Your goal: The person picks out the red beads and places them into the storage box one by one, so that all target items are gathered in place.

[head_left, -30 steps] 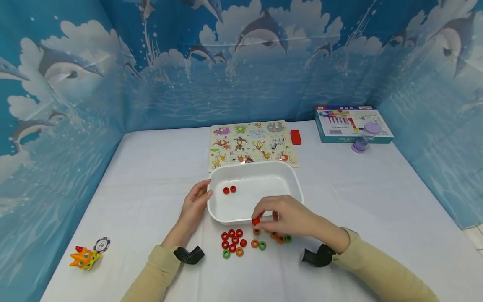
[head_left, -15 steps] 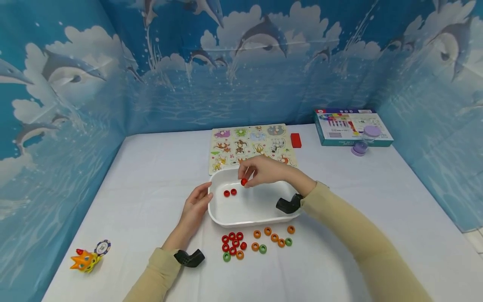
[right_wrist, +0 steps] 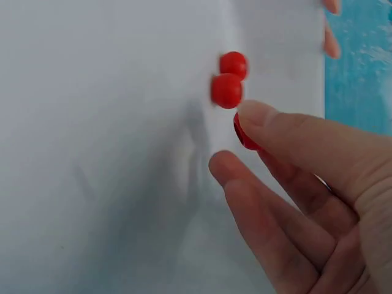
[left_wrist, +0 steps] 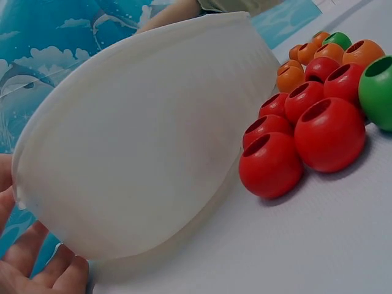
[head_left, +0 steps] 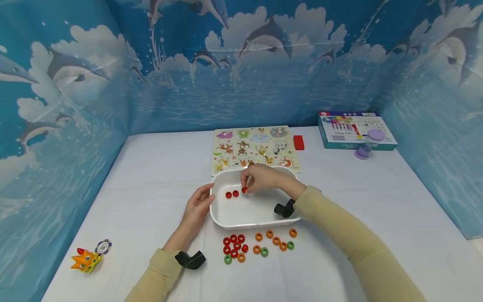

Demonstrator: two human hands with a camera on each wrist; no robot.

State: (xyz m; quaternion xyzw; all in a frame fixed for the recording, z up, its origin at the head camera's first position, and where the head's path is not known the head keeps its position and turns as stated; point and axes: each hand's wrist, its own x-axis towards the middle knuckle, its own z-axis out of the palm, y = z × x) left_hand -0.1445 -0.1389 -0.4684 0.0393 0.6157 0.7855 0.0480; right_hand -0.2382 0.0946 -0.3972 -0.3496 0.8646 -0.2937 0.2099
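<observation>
My right hand (head_left: 261, 176) pinches a red bead (right_wrist: 246, 136) between thumb and fingertips inside the white tray (head_left: 256, 223). In the right wrist view, a dark hole shows in this bead. Just left of it, two red beads (head_left: 232, 194) lie side by side on the tray's floor. At the tray's left end, my left hand (head_left: 197, 206) holds the rim with thumb and fingers. Below the tray, a cluster of red beads (left_wrist: 331, 135) lies on the cloth, with orange beads (head_left: 276, 240) and a few green beads (head_left: 264, 252) around and to its right.
Behind the tray lies an animal puzzle board (head_left: 253, 147), with a red block (head_left: 298, 142) beside it. A boxed set (head_left: 356, 130) and a purple sand timer (head_left: 370, 144) stand at back right. An orange toy figure (head_left: 86, 261) and a round chip (head_left: 103, 247) lie at front left.
My right hand has carried the red bead from the near edge of the tray into it, then down beside the two red beads. My left hand stays at the tray's left end.
</observation>
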